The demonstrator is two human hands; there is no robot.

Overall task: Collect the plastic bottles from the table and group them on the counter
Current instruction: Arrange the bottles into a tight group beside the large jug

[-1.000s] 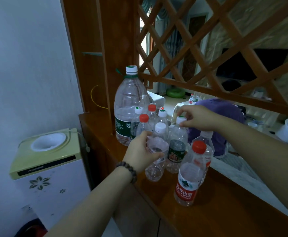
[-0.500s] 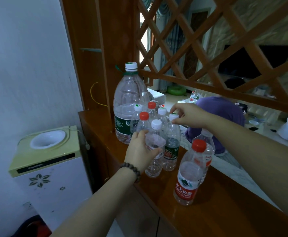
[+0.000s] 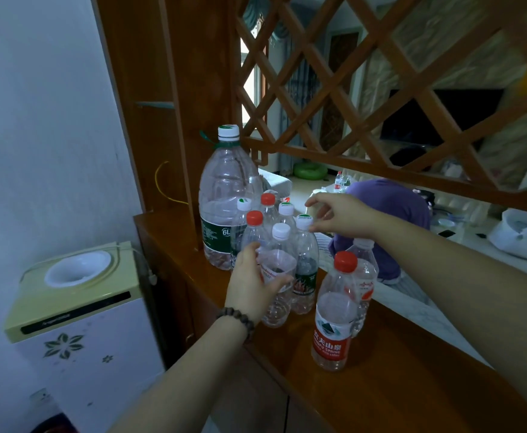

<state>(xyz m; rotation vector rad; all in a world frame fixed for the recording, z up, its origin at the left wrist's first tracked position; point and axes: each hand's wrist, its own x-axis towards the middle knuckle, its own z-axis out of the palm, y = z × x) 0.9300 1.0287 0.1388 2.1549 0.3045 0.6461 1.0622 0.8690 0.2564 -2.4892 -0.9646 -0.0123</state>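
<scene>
Head view: left hand (image 3: 252, 285) grasps a clear white-capped plastic bottle (image 3: 279, 276) standing on the brown wooden surface (image 3: 396, 379); right hand (image 3: 338, 218) pinches the neighbouring green-labelled clear bottle's white cap (image 3: 304, 220).

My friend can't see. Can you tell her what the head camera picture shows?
Two hands are setting small plastic bottles into a group on a wooden counter: the left hand wraps one bottle, and the right hand pinches another's cap. A big jug stands behind them.
</scene>
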